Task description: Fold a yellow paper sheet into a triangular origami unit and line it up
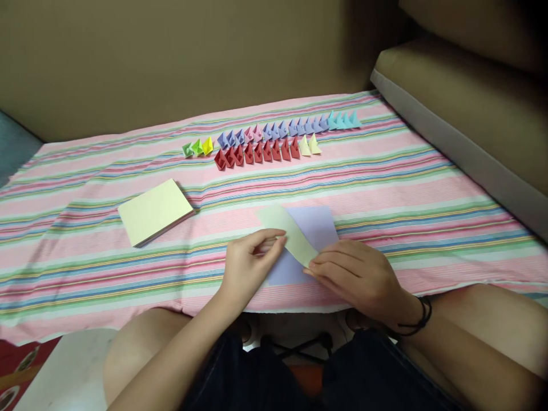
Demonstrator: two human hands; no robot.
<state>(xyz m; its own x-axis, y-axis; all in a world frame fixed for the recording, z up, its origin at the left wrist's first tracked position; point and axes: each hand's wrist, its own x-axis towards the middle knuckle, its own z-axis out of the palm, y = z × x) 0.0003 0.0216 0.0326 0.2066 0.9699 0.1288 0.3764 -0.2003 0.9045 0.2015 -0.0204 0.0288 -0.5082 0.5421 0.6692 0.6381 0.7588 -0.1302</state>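
A pale green sheet of paper (291, 237) is held up between my two hands, bent in a curve. My left hand (252, 257) pinches its left edge between thumb and fingers. At the sheet's lower right corner, the fingers of my right hand (359, 277) are closed on the paper. Beneath it, a lavender sheet (319, 225) lies flat on the striped cloth, partly covered by the green sheet and my hands. To the left rests a stack of pale yellow paper (155, 212).
Folded paper boats stand in rows at the back: red ones (258, 153), purple ones (274, 131), turquoise ones (343, 120), cream ones (310, 145) and a few green and yellow ones (197, 147). A striped cloth (428, 200) covers the surface. A brown cushion (466, 114) borders the right side.
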